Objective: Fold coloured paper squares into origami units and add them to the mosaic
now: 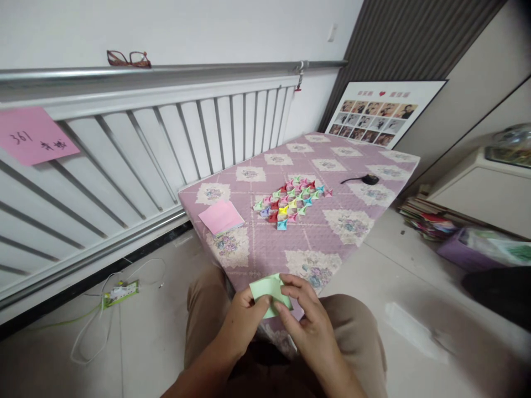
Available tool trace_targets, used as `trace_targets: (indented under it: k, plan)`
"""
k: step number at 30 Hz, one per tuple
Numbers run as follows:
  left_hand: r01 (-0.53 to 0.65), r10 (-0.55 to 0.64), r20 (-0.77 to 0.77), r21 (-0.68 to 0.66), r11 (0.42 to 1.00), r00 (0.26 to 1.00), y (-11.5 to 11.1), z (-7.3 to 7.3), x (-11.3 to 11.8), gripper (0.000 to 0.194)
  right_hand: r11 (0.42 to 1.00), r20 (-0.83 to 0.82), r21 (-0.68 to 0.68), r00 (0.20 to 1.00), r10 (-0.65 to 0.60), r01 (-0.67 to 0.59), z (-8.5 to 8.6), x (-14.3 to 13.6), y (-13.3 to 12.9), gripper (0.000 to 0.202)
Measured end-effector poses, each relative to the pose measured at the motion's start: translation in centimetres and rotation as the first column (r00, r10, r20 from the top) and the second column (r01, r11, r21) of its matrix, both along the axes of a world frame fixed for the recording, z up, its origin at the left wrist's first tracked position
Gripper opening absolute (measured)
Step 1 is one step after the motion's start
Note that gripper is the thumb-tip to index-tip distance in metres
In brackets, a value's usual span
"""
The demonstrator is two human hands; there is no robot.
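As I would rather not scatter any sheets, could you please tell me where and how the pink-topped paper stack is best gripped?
I would pinch the pink-topped paper stack by its left and right edges, from above: it lies flat, and lower sheets stick out at the right, so gripping only the top sheet might leave them behind.

Eyeglasses (129, 59) rest on the metal pipe (174, 71) above the radiator (166, 143). A framed photo board (371, 114) leans against the ribbed panel (398, 41).

At six o'clock the fingers (302, 296) hide part of the green paper (264, 287); the edge crops a pink note (37, 138) at nine, a dark object (504, 293) at four
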State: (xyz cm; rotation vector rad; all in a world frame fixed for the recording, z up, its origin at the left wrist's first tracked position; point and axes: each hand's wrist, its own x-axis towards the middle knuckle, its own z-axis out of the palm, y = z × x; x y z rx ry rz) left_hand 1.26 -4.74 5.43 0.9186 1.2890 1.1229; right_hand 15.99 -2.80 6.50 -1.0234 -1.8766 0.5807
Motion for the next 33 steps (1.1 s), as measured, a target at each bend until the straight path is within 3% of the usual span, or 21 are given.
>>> trace_targets:
  k: [4,9,12,18,23,28,33]
  plan:
    - [0.000,0.000,-0.020,0.008,1.000,1.000,-0.1,-0.4,-0.4,0.026,0.999,-0.027,-0.017,0.999,-0.032,0.032,-0.4,0.0,0.1,0.006]
    - [0.024,-0.023,-0.054,0.020,1.000,0.998,-0.3,0.0,-0.4,0.026,0.994,-0.040,-0.044,0.994,-0.101,0.099,-0.5,0.1,-0.1,0.026]
    - [0.044,-0.040,-0.104,0.035,0.998,0.994,-0.3,0.6,-0.2,0.025,0.995,0.007,0.006,0.995,-0.096,0.096,-0.2,0.1,0.0,0.032]
    - [0.055,-0.047,-0.219,0.031,0.998,0.975,-0.3,1.5,-0.2,0.021,0.985,0.094,0.154,0.991,-0.095,0.080,0.1,0.3,0.3,0.024]
    - [0.037,-0.030,-0.211,0.026,0.999,0.977,-0.1,1.4,-0.1,0.020,0.959,0.145,0.278,0.985,-0.095,0.051,0.4,0.3,0.1,0.021]
    - [0.019,-0.013,-0.192,0.030,0.999,0.981,0.0,0.9,-0.2,0.019,0.952,0.197,0.304,0.980,-0.039,-0.023,0.8,0.3,0.0,0.009]
    - [0.035,-0.026,-0.172,0.051,0.998,0.985,0.0,1.0,-0.2,0.019,0.948,0.178,0.319,0.982,-0.058,-0.002,0.7,0.4,0.1,0.020]
